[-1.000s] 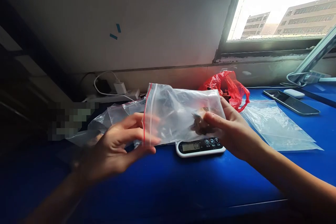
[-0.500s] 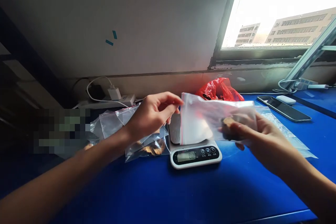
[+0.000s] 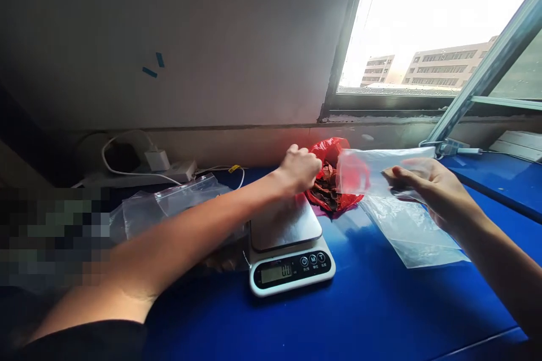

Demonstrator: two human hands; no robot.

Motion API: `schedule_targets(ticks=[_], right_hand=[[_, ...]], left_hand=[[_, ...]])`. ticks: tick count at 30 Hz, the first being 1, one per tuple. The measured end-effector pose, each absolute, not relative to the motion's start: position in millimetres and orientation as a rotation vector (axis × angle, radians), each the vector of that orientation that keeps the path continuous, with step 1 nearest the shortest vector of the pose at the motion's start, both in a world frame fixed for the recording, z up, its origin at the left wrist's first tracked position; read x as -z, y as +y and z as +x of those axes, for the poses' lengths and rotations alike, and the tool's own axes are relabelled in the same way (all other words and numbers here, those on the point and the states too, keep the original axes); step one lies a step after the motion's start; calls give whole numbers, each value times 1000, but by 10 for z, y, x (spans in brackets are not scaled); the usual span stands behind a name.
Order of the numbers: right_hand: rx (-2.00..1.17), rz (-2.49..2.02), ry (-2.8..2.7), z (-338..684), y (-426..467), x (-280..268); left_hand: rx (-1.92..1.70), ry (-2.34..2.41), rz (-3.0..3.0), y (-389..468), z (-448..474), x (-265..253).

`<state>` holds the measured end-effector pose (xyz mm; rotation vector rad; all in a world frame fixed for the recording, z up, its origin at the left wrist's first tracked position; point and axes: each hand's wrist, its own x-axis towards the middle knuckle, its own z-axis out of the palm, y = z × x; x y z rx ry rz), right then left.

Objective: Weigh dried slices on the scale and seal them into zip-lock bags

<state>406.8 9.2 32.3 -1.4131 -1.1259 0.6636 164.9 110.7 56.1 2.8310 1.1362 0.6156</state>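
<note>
My left hand [image 3: 300, 168] is closed at the near left rim of a red plastic bag [image 3: 331, 149], its fingers pinching the film. Dried brown pieces [image 3: 329, 183] show inside the bag's mouth. On the right, my right hand [image 3: 436, 183] grips a clear zip-lock bag [image 3: 359, 172] held level above the table, with a small brown piece visible by the thumb. Below my left wrist stands a kitchen scale [image 3: 292, 273] with a bare metal plate and a display reading 0.0.
Clear bags [image 3: 186, 194] lie left of the scale, partly behind my left forearm. Flat clear bags [image 3: 417, 231] lie on the blue table [image 3: 381, 310] at right. A power strip [image 3: 169, 172] with a white charger runs along the wall; a metal window strut [image 3: 478, 76] rises at right.
My left hand has left the zip-lock bag's mouth and moved right to the red bag, whose opening now shows. My right hand still holds the zip-lock bag. The view has shifted right.
</note>
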Motion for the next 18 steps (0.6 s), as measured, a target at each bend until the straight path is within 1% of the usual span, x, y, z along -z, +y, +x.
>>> schedule_targets(ticks=[4, 6, 7, 8, 10, 12, 18], right_hand=[[-636, -1606, -1317, 3981, 398, -518], [-644, -1625, -1421, 3905, 596, -662], [-590, -1674, -1536, 3859, 698, -744], [-487, -1742, -1671, 3811, 799, -830], [-177, -1883, -1917, 3713, 993, -1006], [94, -1959, -2056, 3623, 1162, -1173], [419, -1948, -2144, 3436, 1371, -1498]], left_hand=[[-768, 1334, 2567, 1162, 1367, -689], [-836, 1346, 2460, 1148, 1212, -712], [-848, 1329, 2421, 1131, 1150, -708], [-848, 1303, 2390, 1109, 1100, -696], [-834, 1244, 2340, 1063, 1043, -662], [-823, 1191, 2295, 1027, 1029, -637], [-822, 1086, 2184, 1020, 1028, -641]])
